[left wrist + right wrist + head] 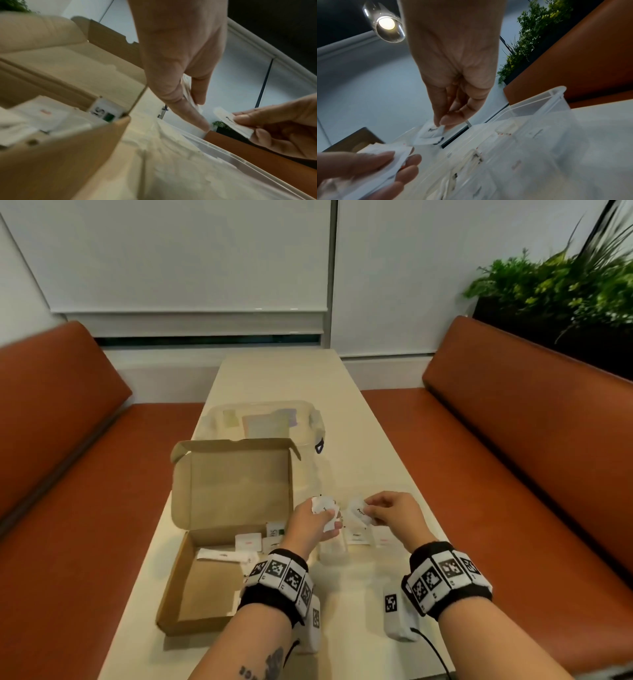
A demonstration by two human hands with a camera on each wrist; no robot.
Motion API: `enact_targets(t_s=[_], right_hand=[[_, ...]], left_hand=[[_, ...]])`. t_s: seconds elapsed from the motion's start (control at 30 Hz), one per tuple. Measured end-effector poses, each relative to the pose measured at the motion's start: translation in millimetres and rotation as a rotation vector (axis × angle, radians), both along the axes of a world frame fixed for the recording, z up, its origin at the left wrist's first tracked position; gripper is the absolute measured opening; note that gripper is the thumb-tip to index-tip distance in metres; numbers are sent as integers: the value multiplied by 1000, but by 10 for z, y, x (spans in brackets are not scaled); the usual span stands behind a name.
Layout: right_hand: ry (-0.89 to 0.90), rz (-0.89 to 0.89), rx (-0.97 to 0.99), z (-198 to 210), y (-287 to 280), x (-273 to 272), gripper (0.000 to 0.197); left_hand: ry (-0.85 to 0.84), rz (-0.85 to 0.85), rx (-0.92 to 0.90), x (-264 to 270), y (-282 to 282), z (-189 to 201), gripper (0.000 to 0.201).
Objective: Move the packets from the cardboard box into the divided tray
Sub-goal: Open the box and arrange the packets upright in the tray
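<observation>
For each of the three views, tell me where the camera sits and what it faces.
Head: worn high, looks down the cream table; both forearms and hands show.
Left wrist: under the left hand, facing the open brown cardboard box.
Right wrist: under the right hand, facing the clear plastic divided tray.
Shared: all show the right hand's white paper packet.

One open cardboard box (pixel 219 542) holds four white packets (pixel 248 541) that can be counted (others may be hidden). One clear divided tray (pixel 556 97), one lidded clear container (pixel 263 419), two orange seats (pixel 513 440), two hands (pixel 308 522), each gripping packets.
</observation>
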State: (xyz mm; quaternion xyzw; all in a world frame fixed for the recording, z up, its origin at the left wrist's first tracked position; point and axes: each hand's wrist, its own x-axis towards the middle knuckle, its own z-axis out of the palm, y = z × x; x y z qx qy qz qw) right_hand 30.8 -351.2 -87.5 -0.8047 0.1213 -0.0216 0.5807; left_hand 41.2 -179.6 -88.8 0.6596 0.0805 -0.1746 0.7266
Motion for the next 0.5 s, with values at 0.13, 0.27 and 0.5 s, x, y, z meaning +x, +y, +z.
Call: enact_targets(t_s=[0.13, 0.27, 0.5], right_hand=[[33, 66, -25, -26, -167, 105, 9], [28, 157, -68, -42, -205, 206, 9], [46, 229, -352, -127, -233, 349, 5]], left_hand=[[-49, -25, 1, 46, -238, -56, 16], [-82, -38, 26, 74, -368, -104, 19], [-43, 171, -8, 131, -418, -299, 15]])
